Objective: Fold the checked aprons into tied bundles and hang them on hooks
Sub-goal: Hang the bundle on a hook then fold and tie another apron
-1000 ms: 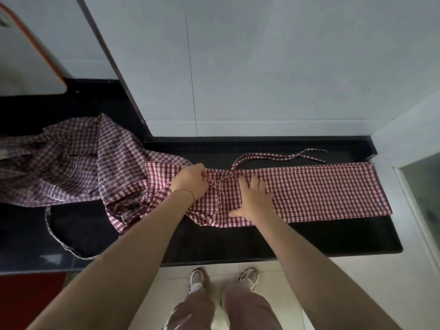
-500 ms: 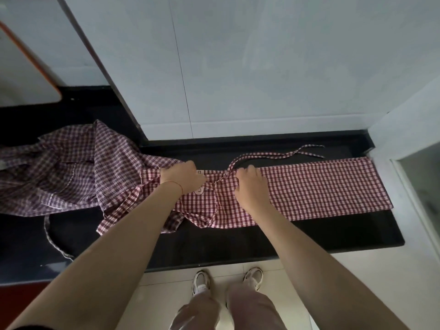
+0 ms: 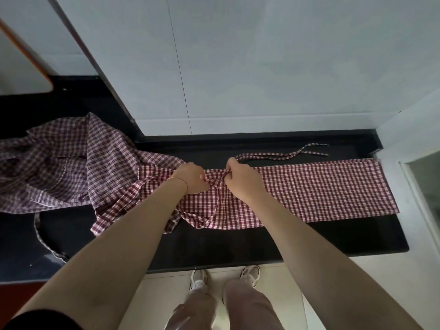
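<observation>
Head view shows you bent over the black countertop (image 3: 238, 244), with the red checked apron (image 3: 321, 189) folded into a long strip that runs from your hands out to the right end of the counter. Your left hand (image 3: 191, 178) has its fingers curled into the bunched cloth at the strip's left part, and your right hand (image 3: 240, 179) pinches a gathered ridge of fabric just beside it; both grips are closed on the apron, knuckles nearly touching. The apron's tie strap (image 3: 283, 157) loops away from your right hand and lies loose along the back of the counter, its ends well apart from the strip. A second checked apron (image 3: 64, 160), darker in tone, sits crumpled to the left, overlapping the corner of the one you are working on.

This looks like the gathering stage before tying. Keep the folded strip flat on the counter while you cinch the middle, so the layers on the right do not slide out of line. Hold the bunch firmly with your left hand and let the right one free to fetch the strap. Draw the strap snug around the gather, not across the loose cloth under your left forearm. Mind the other apron's edge; it could get caught in the knot.
</observation>
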{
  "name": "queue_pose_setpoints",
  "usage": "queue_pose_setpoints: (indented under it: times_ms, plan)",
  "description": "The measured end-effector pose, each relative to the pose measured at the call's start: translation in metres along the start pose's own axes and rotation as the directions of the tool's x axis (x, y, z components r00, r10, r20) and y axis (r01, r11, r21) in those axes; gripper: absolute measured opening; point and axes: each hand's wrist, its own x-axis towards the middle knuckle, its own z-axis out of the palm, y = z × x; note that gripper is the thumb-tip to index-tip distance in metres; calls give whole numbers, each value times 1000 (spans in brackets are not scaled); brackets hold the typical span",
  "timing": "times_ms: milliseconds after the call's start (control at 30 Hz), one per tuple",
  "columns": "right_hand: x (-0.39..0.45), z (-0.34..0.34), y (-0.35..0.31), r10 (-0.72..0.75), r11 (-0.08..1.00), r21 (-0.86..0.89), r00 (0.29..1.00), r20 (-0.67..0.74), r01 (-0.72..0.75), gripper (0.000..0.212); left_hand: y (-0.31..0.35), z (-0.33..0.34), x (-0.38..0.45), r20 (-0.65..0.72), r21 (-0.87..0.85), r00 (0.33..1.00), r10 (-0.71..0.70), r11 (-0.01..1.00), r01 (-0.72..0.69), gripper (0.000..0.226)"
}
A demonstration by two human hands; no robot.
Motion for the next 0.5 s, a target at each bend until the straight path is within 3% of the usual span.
queue_pose_setpoints:
  times_ms: [133, 267, 500]
  plan:
    - [6, 6, 0, 12, 1000, 11, 997, 78, -13, 20, -2, -7, 5, 95, -159, 995, -36, 986, 51, 47]
    - [13, 8, 2, 28, 999, -46, 987, 156, -21, 24, -4, -5, 8, 132, -95, 991, -24, 995, 36, 41]
    - [29, 6, 0, 79, 985, -152, 997, -1, -78, 23, -7, -8, 14, 55, -128, 997, -56, 990, 63, 17]
